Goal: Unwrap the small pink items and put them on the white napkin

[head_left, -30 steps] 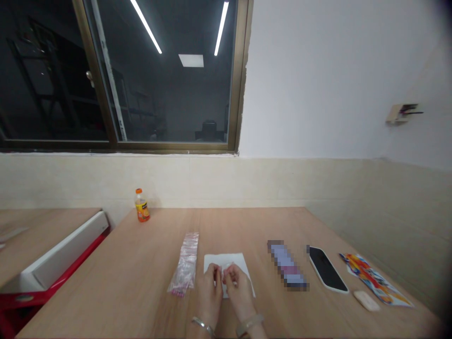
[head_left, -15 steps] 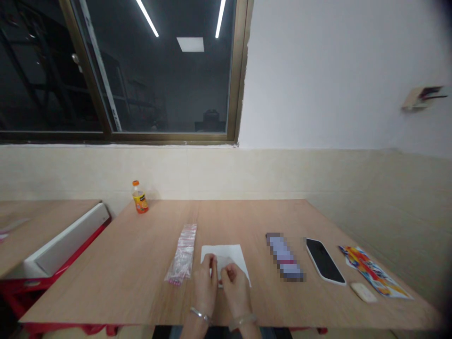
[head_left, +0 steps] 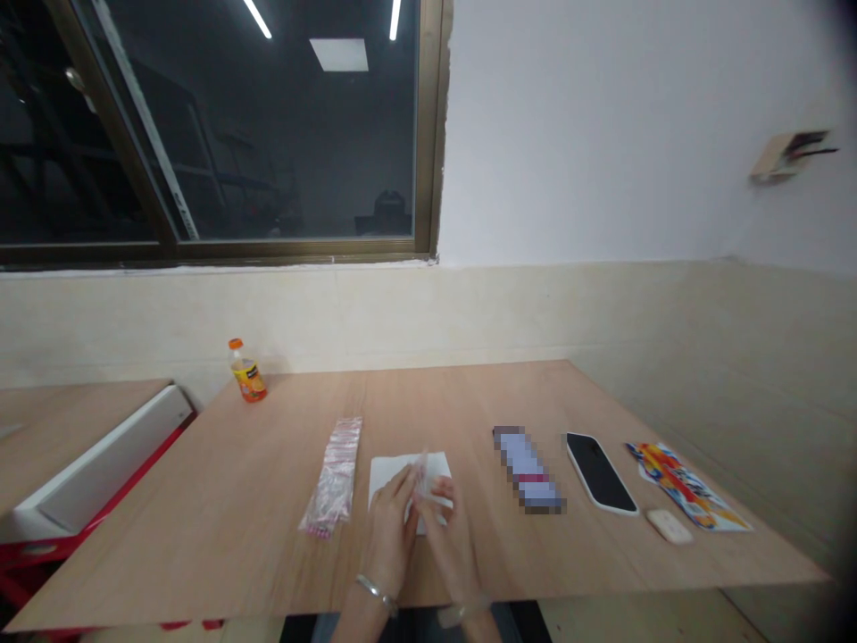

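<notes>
Close together over a white sheet of paper (head_left: 385,471), my left hand (head_left: 389,522) and my right hand (head_left: 447,534) pinch a small clear plastic bag (head_left: 423,475). The bag stands up between the fingertips; its lower part and any contents are hidden by the fingers. A silvery bracelet circles my left wrist, and a pale band is on the right one. Just left of the paper lies an overlapping row of clear plastic bags (head_left: 338,473) with pinkish edges.
An orange drink bottle (head_left: 248,375) stands at the back left of the table (head_left: 201,500). To the right lie a pixelated, phone-shaped item (head_left: 528,469), a dark-screened phone (head_left: 601,473), a small whitish case (head_left: 669,527) and a colourful packet (head_left: 689,487).
The translucent bag now sticks up between my fingertips, and my hands have come together with the right fingers reaching forward. The whole view has shifted slightly.
</notes>
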Available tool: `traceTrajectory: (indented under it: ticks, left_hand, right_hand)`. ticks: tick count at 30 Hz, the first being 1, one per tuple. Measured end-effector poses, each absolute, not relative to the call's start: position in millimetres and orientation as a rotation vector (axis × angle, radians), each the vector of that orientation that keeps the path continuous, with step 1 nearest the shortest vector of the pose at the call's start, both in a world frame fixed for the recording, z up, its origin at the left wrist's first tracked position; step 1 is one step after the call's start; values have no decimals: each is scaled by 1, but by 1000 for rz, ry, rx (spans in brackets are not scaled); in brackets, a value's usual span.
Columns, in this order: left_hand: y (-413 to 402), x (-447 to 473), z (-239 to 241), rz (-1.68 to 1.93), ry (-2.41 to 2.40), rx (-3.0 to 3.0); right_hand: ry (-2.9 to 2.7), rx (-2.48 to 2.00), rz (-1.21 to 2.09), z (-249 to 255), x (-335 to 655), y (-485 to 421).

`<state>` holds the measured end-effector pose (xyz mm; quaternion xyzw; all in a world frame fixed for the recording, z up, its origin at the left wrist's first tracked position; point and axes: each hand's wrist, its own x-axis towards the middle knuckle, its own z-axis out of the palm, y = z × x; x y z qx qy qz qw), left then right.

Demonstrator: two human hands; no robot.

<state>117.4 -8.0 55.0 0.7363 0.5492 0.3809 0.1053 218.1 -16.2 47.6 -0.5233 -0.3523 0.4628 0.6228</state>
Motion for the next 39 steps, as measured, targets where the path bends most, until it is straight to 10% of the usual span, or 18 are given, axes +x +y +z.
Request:
traceTrajectory:
  ticks: [12, 27, 39]
  left_hand:
    - [-13, 123, 69, 839, 1482, 2407]
    - [21, 120, -5, 1233, 1598, 1519]
    - [18, 107, -7, 512, 1860, 2095]
  right_hand:
    - [-174, -691, 1782, 38, 234, 10]
    - [-381, -892, 1353, -18, 222, 61]
    - [-915, -1258, 950, -41, 194, 55]
